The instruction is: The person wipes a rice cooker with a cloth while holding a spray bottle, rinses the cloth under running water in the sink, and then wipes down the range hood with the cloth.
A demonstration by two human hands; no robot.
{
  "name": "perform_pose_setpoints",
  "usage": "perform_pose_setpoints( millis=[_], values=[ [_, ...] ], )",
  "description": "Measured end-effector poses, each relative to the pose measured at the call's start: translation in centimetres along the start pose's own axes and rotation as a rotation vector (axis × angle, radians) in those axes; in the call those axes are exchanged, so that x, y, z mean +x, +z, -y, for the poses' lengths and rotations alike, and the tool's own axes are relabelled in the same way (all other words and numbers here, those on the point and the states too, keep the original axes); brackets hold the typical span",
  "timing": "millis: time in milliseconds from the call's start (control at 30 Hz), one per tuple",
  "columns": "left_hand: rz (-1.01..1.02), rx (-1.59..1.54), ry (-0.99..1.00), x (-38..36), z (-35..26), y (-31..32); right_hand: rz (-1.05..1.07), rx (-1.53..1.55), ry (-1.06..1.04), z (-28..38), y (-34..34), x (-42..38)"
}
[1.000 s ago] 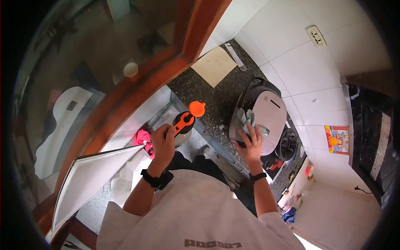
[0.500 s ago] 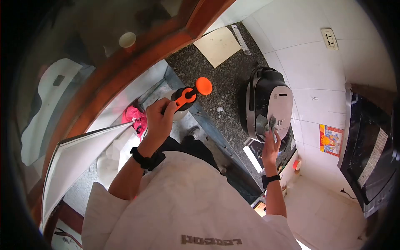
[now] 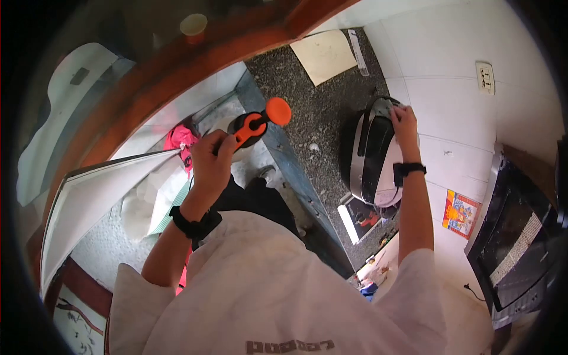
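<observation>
My left hand (image 3: 212, 161) is closed around the orange and black head of a pump spray bottle (image 3: 251, 128). The round orange knob points away from me, and much of the bottle's body is hidden below. On the dark speckled counter (image 3: 319, 124) stands a rounded black and silver appliance (image 3: 371, 157), which looks like a rice cooker. My right hand (image 3: 404, 125) pinches a grey cloth (image 3: 383, 107) and presses it on the appliance's far end. Fingers cover part of the cloth.
Cream sheet (image 3: 324, 56) and a white strip (image 3: 358, 53) lie at the counter's far end. A wall socket (image 3: 485, 78) and a colourful picture (image 3: 461, 213) are on the tiles. To the left are a wooden frame (image 3: 236, 62), a paper cup (image 3: 193, 26) and a white panel (image 3: 112, 195).
My right hand has moved the cloth from the appliance's near end to its far end. My left hand still holds the spray bottle, and the whole view has shifted slightly.
</observation>
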State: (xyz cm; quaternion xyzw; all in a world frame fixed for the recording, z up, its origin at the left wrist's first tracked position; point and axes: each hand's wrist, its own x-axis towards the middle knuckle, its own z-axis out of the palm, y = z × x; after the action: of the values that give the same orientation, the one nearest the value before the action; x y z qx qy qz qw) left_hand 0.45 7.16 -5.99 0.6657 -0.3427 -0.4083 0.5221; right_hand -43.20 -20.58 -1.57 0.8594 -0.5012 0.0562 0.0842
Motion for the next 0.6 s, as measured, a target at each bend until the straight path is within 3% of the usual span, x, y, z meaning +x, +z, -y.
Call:
perform_pose_setpoints(
  millis=[67, 200, 267, 400, 600],
  values=[
    [-0.035, -0.012, -0.046, 0.4, 0.4, -0.3, 0.131, 0.124, -0.009, -0.1, 0.1, 1.0],
    [-0.093, -0.071, -0.053, 0.6, 1.5, 0.3, 0.154, 0.117, -0.093, 5.4, -0.9, -5.4],
    [-0.049, -0.050, -0.056, 0.5, 2.1, 0.3, 0.204, -0.044, -0.052, 8.3, -1.9, -10.2],
    [0.013, -0.093, -0.072, 1.2, 2.1, 0.5, -0.058, 0.122, 0.105, 8.8, -3.1, -18.5],
    [0.173, -0.142, -0.046, 1.9, 1.9, 1.8, -0.153, 0.201, 0.387, 8.9, -3.4, -21.9]
  ],
)
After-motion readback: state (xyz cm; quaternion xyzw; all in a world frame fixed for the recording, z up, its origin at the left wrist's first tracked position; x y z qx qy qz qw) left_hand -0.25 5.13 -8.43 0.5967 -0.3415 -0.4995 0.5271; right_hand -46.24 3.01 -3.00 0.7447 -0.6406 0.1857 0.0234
